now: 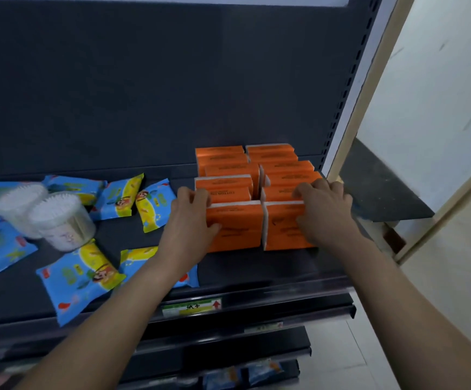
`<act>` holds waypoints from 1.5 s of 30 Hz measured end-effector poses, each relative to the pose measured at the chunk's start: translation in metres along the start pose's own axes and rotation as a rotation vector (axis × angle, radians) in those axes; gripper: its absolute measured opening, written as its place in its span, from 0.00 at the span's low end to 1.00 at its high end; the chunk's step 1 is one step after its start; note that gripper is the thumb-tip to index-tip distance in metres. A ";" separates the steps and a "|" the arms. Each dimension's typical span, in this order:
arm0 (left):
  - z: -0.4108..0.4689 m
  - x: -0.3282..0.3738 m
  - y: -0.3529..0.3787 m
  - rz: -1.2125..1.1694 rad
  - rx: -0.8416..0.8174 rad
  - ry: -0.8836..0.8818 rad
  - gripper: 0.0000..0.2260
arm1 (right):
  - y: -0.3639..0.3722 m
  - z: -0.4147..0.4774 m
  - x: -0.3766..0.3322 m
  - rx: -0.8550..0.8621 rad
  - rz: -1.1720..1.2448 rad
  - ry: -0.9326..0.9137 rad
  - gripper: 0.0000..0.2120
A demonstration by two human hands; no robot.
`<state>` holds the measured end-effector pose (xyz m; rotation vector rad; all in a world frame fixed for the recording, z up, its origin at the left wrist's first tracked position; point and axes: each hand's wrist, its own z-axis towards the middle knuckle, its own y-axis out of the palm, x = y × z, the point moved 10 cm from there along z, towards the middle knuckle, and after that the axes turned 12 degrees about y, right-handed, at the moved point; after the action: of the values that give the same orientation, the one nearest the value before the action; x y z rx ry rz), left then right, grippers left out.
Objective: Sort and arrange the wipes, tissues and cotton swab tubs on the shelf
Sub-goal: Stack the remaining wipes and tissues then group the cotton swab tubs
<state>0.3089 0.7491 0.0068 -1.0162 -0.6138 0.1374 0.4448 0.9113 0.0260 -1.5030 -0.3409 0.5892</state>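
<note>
Several orange tissue packs [257, 175] stand in two rows at the right end of the dark shelf [257, 266]. My left hand [192, 220] grips the left front orange pack [237, 229], fingers over its top and thumb on its face. My right hand [321, 212] grips the right front orange pack [282, 232] the same way. Blue and yellow wipes packets [79, 277] lie scattered on the shelf's left half. Two clear cotton swab tubs [62, 220] lie tilted among them.
The shelf's dark back panel [144, 94] rises behind. Its slotted upright [349, 88] and a cream wall [440, 80] close the right side. A price tag [192, 306] sits on the front rail. Lower shelves [228, 350] hold more blue packets.
</note>
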 end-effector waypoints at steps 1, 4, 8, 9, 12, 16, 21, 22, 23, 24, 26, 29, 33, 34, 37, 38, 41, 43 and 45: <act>-0.001 -0.001 0.001 -0.024 -0.012 0.001 0.16 | -0.001 -0.001 -0.005 -0.002 0.007 -0.018 0.22; -0.005 -0.007 0.000 -0.108 -0.058 0.015 0.18 | -0.009 -0.009 -0.024 0.027 0.084 -0.091 0.23; -0.015 -0.021 -0.018 -0.206 -0.077 0.018 0.20 | -0.018 -0.024 -0.059 0.075 0.220 -0.235 0.17; -0.018 -0.026 -0.026 -0.221 -0.058 0.021 0.18 | -0.022 -0.029 -0.069 0.098 0.282 -0.276 0.15; -0.030 -0.054 -0.052 -0.198 -0.009 -0.011 0.14 | -0.029 -0.048 -0.104 0.119 0.442 -0.395 0.13; -0.054 -0.107 -0.079 -0.081 -0.075 -0.127 0.07 | -0.007 -0.074 -0.165 -0.054 0.407 -0.555 0.12; -0.097 -0.169 -0.096 0.039 -0.237 -0.358 0.10 | 0.058 -0.089 -0.221 -0.366 0.129 -0.606 0.24; -0.105 -0.177 -0.097 0.080 -0.291 -0.391 0.13 | 0.072 -0.090 -0.227 -0.432 0.055 -0.597 0.27; -0.114 -0.185 -0.097 0.106 -0.348 -0.420 0.18 | 0.085 -0.091 -0.231 -0.502 0.008 -0.577 0.31; -0.121 -0.192 -0.095 0.113 -0.396 -0.448 0.23 | 0.096 -0.092 -0.234 -0.568 -0.023 -0.550 0.34; -0.132 -0.205 -0.088 0.078 -0.455 -0.495 0.36 | 0.110 -0.094 -0.237 -0.646 -0.066 -0.503 0.39; -0.138 -0.210 -0.077 0.001 -0.457 -0.521 0.46 | 0.118 -0.097 -0.240 -0.674 -0.104 -0.465 0.41; -0.138 -0.203 -0.071 -0.145 -0.359 -0.572 0.41 | 0.117 -0.097 -0.242 -0.671 -0.090 -0.414 0.43; -0.138 -0.202 -0.069 -0.228 -0.323 -0.591 0.40 | 0.116 -0.097 -0.241 -0.666 -0.085 -0.399 0.43; -0.140 -0.206 -0.060 -0.489 -0.221 -0.663 0.36 | 0.111 -0.096 -0.243 -0.609 -0.071 -0.395 0.37; -0.141 -0.207 -0.058 -0.557 -0.193 -0.688 0.35 | 0.108 -0.095 -0.244 -0.584 -0.050 -0.397 0.33; -0.144 -0.203 -0.051 -0.767 -0.150 -0.728 0.26 | 0.097 -0.092 -0.245 -0.510 0.016 -0.397 0.23; -0.145 -0.196 -0.054 -0.860 -0.131 -0.733 0.10 | 0.086 -0.091 -0.247 -0.465 0.047 -0.404 0.17; -0.149 -0.195 -0.067 -0.889 -0.085 -0.752 0.05 | 0.065 -0.090 -0.251 -0.424 0.128 -0.414 0.13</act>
<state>0.2168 0.5264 -0.0746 -0.6692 -1.7141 -0.3135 0.2796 0.6941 -0.0074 -1.8123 -0.7283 0.9795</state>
